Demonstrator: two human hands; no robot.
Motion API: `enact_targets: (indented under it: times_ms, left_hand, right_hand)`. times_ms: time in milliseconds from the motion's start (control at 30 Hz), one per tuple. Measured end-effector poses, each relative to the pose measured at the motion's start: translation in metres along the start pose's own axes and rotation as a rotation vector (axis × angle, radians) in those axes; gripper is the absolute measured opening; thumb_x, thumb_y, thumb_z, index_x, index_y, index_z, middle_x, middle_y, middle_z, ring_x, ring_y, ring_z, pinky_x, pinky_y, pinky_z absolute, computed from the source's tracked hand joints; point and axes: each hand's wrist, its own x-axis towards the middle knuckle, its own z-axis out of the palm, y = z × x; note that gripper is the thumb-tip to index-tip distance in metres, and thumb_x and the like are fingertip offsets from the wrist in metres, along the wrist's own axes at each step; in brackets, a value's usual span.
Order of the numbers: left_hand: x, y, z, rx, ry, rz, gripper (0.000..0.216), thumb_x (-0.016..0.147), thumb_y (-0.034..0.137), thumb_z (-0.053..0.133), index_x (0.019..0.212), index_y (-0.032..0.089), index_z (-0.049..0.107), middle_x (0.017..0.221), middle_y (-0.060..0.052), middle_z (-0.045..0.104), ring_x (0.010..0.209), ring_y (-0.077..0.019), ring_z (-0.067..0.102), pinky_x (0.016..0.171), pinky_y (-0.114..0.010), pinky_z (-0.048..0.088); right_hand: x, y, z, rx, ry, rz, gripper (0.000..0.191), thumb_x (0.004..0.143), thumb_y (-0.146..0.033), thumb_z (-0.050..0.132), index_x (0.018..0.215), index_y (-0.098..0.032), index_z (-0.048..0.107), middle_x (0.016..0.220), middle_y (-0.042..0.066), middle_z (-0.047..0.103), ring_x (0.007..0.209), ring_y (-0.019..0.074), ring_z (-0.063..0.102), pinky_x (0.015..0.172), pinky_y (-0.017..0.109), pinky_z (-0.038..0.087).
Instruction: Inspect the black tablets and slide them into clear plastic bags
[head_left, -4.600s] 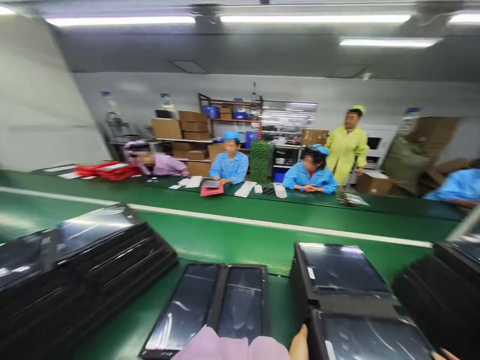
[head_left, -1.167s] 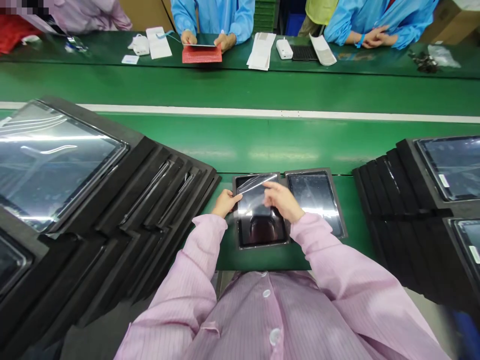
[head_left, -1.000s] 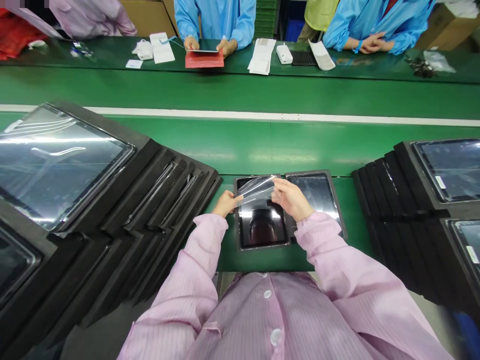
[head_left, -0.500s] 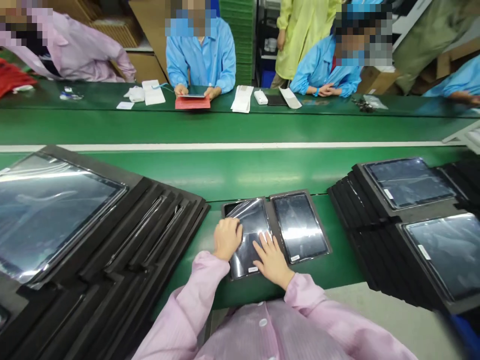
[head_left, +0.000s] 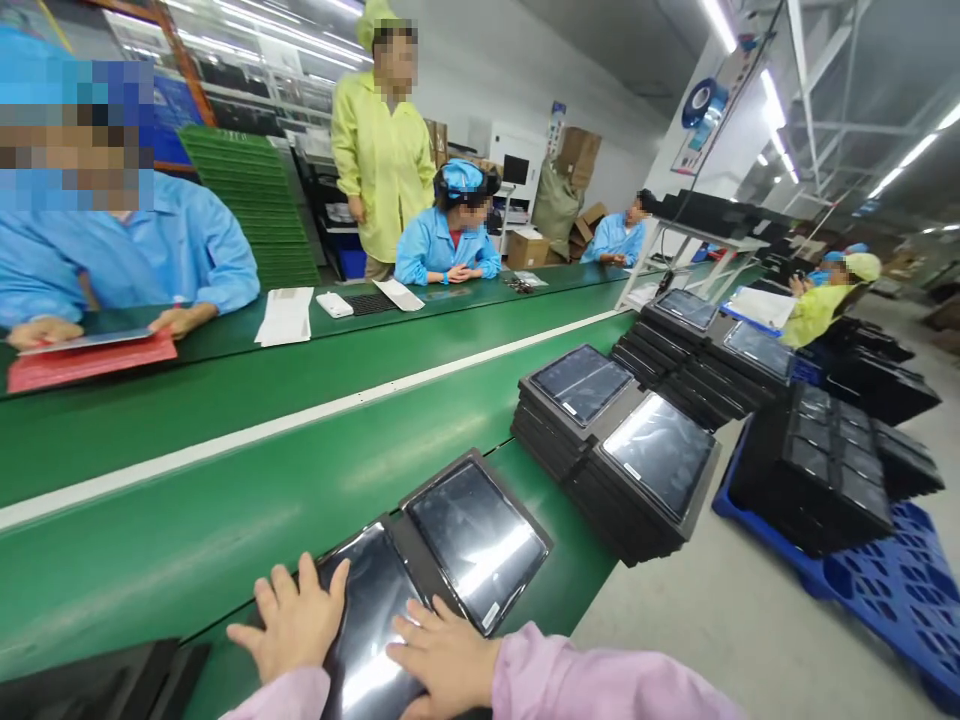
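Observation:
In the head view, a glossy black tablet screen [head_left: 373, 590] in a dark foam tray lies on the green bench below both my hands. My left hand [head_left: 298, 618] is open, its fingers spread over the screen's left edge. Across the lower right part of the same screen, my right hand [head_left: 448, 652] rests with its fingers apart. Neither hand grips anything. A second screen [head_left: 480, 535] with a small white label sits just right of it in the same foam tray. The near end of the first screen is cut off by the frame.
Stacked foam trays [head_left: 577, 470] topped with screens stand to the right, more [head_left: 45, 690] at lower left. A blue pallet [head_left: 892, 580] holds another stack on the floor. Across the green belt [head_left: 247, 500], co-workers in blue sit; one person in yellow [head_left: 379, 160] stands.
The view has swung right and up. My left hand, curled at the screen's left edge before, is now spread out. My right hand remains spread on the screen. Lifted clear film at its top no longer shows.

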Motion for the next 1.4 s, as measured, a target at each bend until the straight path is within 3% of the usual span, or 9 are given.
enact_targets:
  times_ms: [67,167,233,333,500,733,1000,1233,1400]
  left_hand:
    - [-0.011,0.007,0.007,0.056,0.082,0.107,0.057,0.089,0.039,0.022,0.123,0.006,0.054,0.136,-0.026,0.045,0.13,-0.0391,0.035,0.095,-0.067,0.026]
    - [-0.046,0.026,0.028,0.098,0.099,0.435,0.046,0.085,0.033,0.036,0.117,0.011,0.061,0.133,-0.023,0.05,0.127,-0.0372,0.04,0.097,-0.061,0.031]
    - [-0.076,0.042,0.042,0.063,0.027,0.625,0.041,0.082,0.031,0.045,0.115,0.017,0.063,0.131,-0.019,0.054,0.124,-0.0355,0.045,0.097,-0.058,0.034]
    - [-0.11,0.062,0.057,-0.016,-0.07,0.67,0.043,0.081,0.034,0.051,0.12,0.019,0.059,0.131,-0.018,0.054,0.124,-0.0347,0.046,0.099,-0.057,0.034]
    - [-0.121,0.062,0.058,-0.048,-0.138,0.606,0.051,0.079,0.038,0.056,0.127,0.019,0.053,0.135,-0.018,0.05,0.128,-0.034,0.042,0.103,-0.058,0.029]
    - [-0.13,0.055,0.045,-0.014,-0.231,0.692,0.069,0.061,0.046,0.074,0.119,0.015,0.056,0.136,-0.023,0.046,0.13,-0.0403,0.036,0.102,-0.064,0.026]
    - [-0.14,0.063,0.051,-0.095,-0.178,0.918,0.022,0.073,0.032,0.067,0.089,0.018,0.065,0.112,-0.014,0.062,0.119,-0.0319,0.049,0.101,-0.054,0.034]
    - [-0.14,0.071,0.056,-0.167,-0.13,0.962,0.023,0.071,0.033,0.07,0.087,0.018,0.064,0.101,-0.011,0.065,0.1,-0.0276,0.056,0.088,-0.046,0.04]
    - [-0.141,0.082,0.052,-0.274,-0.157,0.952,0.005,0.077,0.023,0.063,0.073,0.02,0.062,0.082,-0.005,0.066,0.086,-0.0216,0.057,0.084,-0.04,0.04]
  right_hand:
    - [-0.002,0.011,-0.021,0.016,0.1,0.106,0.058,0.077,-0.043,0.063,0.129,-0.021,0.049,0.136,0.008,0.051,0.127,0.0225,0.043,0.105,0.035,0.036]
    - [-0.017,0.045,-0.056,-0.022,0.375,0.465,0.045,0.07,-0.025,0.069,0.114,-0.023,0.061,0.125,0.008,0.06,0.119,0.0229,0.05,0.102,0.036,0.039]
    - [-0.032,0.074,-0.074,-0.035,0.435,0.627,0.045,0.077,-0.02,0.059,0.121,-0.013,0.054,0.13,0.019,0.052,0.122,0.0307,0.046,0.1,0.049,0.037]
    - [-0.049,0.114,-0.083,-0.013,0.394,0.796,0.047,0.082,-0.023,0.051,0.126,-0.006,0.049,0.122,0.028,0.054,0.111,0.0372,0.053,0.087,0.055,0.043]
    - [-0.059,0.134,-0.074,0.048,0.247,0.782,0.033,0.085,-0.029,0.047,0.108,-0.011,0.062,0.104,0.018,0.065,0.1,0.0292,0.062,0.085,0.038,0.047]
    - [-0.07,0.125,-0.067,0.1,0.18,0.843,0.037,0.087,-0.033,0.045,0.112,-0.01,0.06,0.109,0.018,0.064,0.103,0.029,0.06,0.084,0.036,0.046]
    - [-0.072,0.12,-0.067,0.172,0.151,0.894,0.036,0.087,-0.033,0.046,0.113,-0.012,0.058,0.114,0.016,0.061,0.109,0.0267,0.057,0.087,0.034,0.043]
    - [-0.07,0.118,-0.07,0.254,0.147,0.941,0.038,0.084,-0.034,0.049,0.113,-0.012,0.058,0.117,0.015,0.06,0.11,0.0271,0.055,0.09,0.032,0.039]
    - [-0.07,0.117,-0.07,0.357,0.209,0.955,0.036,0.08,-0.035,0.055,0.109,-0.013,0.06,0.113,0.015,0.061,0.109,0.0281,0.055,0.09,0.032,0.038]
